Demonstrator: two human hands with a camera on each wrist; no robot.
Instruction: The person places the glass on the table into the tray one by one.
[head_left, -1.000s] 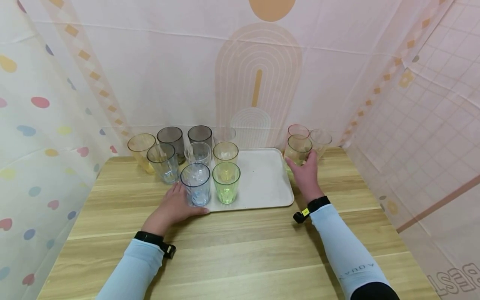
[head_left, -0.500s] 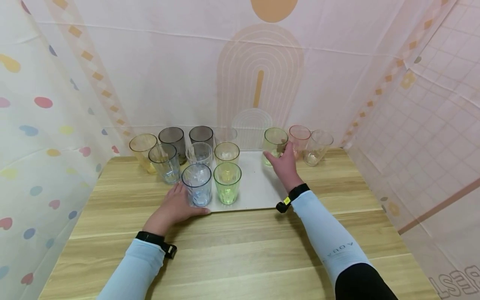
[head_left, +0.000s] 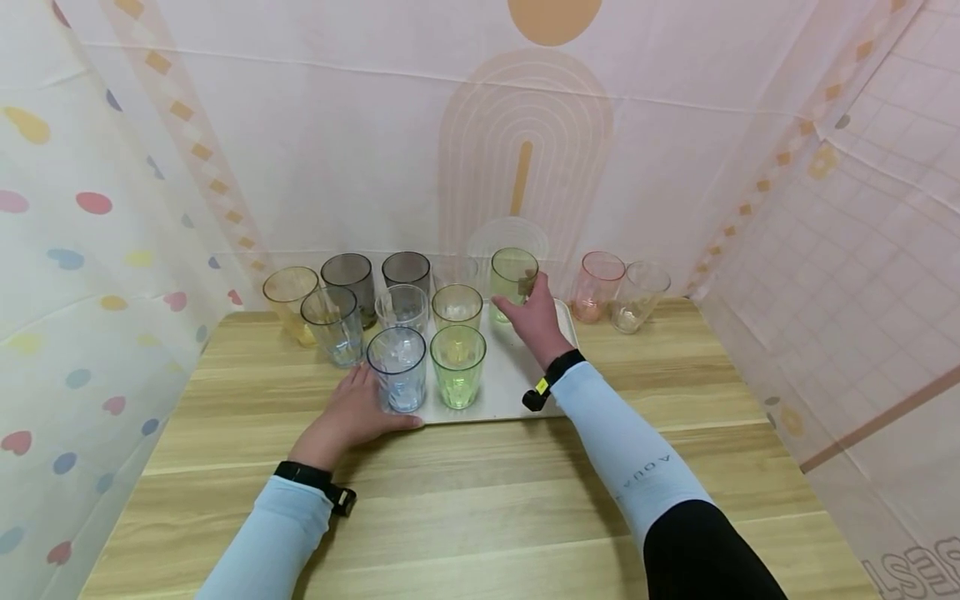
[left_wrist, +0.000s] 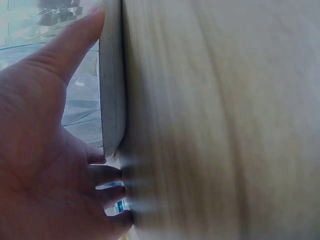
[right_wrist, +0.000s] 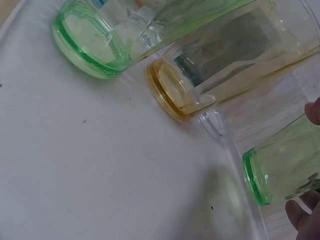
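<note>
My right hand (head_left: 536, 323) grips a light green glass (head_left: 513, 279) between thumb and fingers. It holds it upright over the back of the white tray (head_left: 512, 396), and the right wrist view shows its thick green base (right_wrist: 256, 179) close above the tray's rim. My left hand (head_left: 358, 410) rests at the tray's front left corner, thumb along the front edge and fingers at the left side. On the tray stand a blue glass (head_left: 398, 375), a bright green glass (head_left: 458, 379), an amber glass (head_left: 457, 302), a clear glass (head_left: 402, 308) and another clear glass (head_left: 456, 271) behind.
Left of the tray are a yellow glass (head_left: 291, 302), a greyish-blue glass (head_left: 332, 327) and a dark glass (head_left: 351, 279); a second dark glass (head_left: 407, 269) stands behind. Right of it are a pink glass (head_left: 597, 287) and a clear tumbler (head_left: 639, 298). A patterned cloth (head_left: 337, 150) hangs behind.
My right hand has carried the light green glass leftward from beside the pink glass to over the tray, near the amber glass. My left hand has stayed at the tray corner.
</note>
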